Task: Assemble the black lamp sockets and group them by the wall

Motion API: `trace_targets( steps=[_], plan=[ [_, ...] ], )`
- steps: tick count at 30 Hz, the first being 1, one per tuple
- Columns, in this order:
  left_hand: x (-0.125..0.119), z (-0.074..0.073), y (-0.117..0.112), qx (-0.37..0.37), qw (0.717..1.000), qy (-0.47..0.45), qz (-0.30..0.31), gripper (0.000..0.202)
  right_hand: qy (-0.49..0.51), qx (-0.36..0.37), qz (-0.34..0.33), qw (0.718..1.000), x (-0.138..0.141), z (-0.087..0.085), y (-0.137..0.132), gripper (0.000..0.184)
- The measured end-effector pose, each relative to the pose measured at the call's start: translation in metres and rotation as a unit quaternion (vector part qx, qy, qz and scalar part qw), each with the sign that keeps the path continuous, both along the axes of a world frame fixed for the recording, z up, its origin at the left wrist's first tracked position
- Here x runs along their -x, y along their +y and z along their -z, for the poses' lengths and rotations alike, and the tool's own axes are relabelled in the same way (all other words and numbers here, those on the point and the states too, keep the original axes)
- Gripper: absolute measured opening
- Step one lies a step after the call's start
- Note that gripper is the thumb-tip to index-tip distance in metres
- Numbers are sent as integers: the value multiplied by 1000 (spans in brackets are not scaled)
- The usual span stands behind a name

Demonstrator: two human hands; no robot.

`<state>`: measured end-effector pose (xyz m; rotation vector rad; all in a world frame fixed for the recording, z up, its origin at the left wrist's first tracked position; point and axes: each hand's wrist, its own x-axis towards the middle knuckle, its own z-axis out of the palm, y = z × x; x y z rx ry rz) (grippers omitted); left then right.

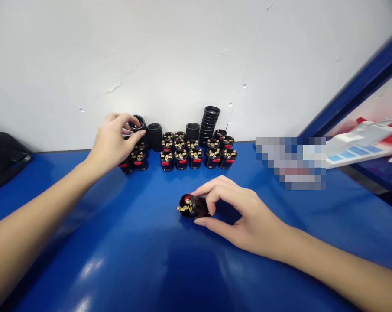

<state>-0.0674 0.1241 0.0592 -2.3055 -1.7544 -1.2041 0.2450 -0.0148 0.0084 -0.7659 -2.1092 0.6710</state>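
Note:
At the back left, my left hand (118, 136) has its fingers and thumb closed on the rim of a black ring (139, 123) at the top of a stack. Nearer the middle, my right hand (234, 210) grips a black cylindrical socket (196, 207) between thumb and fingers. This socket lies tilted on its side just over or on the table, its open end turned left, with brass contacts and a red part visible inside. Several similar sockets (180, 159) with red tabs stand upright in rows behind it. Some of those at the left are partly hidden by my left hand.
A tall stack of black rings (208, 128) and shorter stacks (154, 136) stand by the white wall (183, 56). The blue table (134, 251) has a pixelated patch at its right, beside a white and blue object (354, 149). A black bag-like item (4, 158) sits far left.

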Motion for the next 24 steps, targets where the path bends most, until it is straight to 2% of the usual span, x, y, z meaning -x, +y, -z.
trace_targets(
  steps=[5, 8, 17, 24],
  plan=[
    [-1, -1, 1, 17, 1000, 9, -7, 24, -1, 2, -2, 1000, 0, 0, -1, 26],
    [-4, -5, -2, 25, 998, 45, -28, 24, -4, 5, -5, 1000, 0, 0, -2, 26],
    [-3, -36, 4, 77, 984, 151, -49, 28, -6, 8, -7, 1000, 0, 1, -1, 26],
    [-11, -57, 5, 136, 973, 175, -59, 28, -8, 9, -8, 1000, -1, 1, -2, 26]
  ],
)
